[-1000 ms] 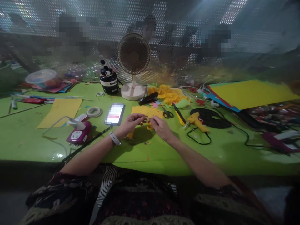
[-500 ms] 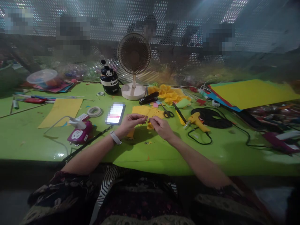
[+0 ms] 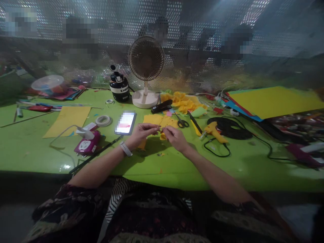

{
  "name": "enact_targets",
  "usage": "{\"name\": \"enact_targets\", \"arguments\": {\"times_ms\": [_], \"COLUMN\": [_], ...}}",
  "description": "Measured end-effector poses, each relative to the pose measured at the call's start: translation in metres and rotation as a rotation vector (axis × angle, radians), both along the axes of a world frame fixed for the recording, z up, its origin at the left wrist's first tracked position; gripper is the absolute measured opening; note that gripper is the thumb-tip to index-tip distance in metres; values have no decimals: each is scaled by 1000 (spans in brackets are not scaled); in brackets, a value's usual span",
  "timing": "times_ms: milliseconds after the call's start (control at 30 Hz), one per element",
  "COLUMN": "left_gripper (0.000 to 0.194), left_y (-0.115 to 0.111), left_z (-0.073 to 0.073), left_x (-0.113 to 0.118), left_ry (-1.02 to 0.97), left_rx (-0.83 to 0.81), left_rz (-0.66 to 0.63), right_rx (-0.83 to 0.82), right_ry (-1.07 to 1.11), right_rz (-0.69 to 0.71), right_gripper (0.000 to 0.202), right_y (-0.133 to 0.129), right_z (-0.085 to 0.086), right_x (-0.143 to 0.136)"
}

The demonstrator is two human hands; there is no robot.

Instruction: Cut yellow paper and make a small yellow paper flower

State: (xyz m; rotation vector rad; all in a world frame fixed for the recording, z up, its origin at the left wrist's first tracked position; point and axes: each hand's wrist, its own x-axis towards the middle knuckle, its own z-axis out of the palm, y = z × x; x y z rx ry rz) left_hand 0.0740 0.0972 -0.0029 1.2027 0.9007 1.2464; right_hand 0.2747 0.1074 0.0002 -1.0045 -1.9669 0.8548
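Near the middle of the green table (image 3: pixel 101 165), my left hand (image 3: pixel 142 133) and my right hand (image 3: pixel 174 137) nearly meet at the fingertips. Both are closed in a pinch around something too small to make out between them. Yellow paper pieces (image 3: pixel 155 119) lie just behind and partly under the hands. A loose yellow scrap (image 3: pixel 142 144) sits beneath my left hand. Tiny scraps (image 3: pixel 161 154) are on the table in front of the hands.
Behind stand a fan (image 3: pixel 146 98) and a bottle (image 3: pixel 119 88). A phone (image 3: pixel 125 122), tape roll (image 3: pixel 103 120) and purple socket block (image 3: pixel 87 145) lie left. Scissors (image 3: pixel 182 123), a cutter (image 3: pixel 194 123), a stapler (image 3: pixel 162 106) and a glue gun (image 3: pixel 214 131) lie right.
The whole view has shifted slightly, with things a few pixels further right. Both hands keep their pinch, and the fingers of my right hand have turned a little.
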Motion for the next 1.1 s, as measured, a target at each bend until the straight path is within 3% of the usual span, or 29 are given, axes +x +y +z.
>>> {"name": "enact_targets", "arguments": {"times_ms": [767,1100], "left_gripper": [30,36], "left_y": [-4,-3], "left_z": [1,-4], "left_x": [4,5], "left_ry": [-8,-5], "left_rx": [35,28], "left_rz": [13,32], "right_rx": [30,49], "right_ry": [-6,0], "right_rz": [76,85], "right_gripper": [36,33], "right_y": [-1,-1], "right_z": [-1,0], "right_x": [-1,0]}}
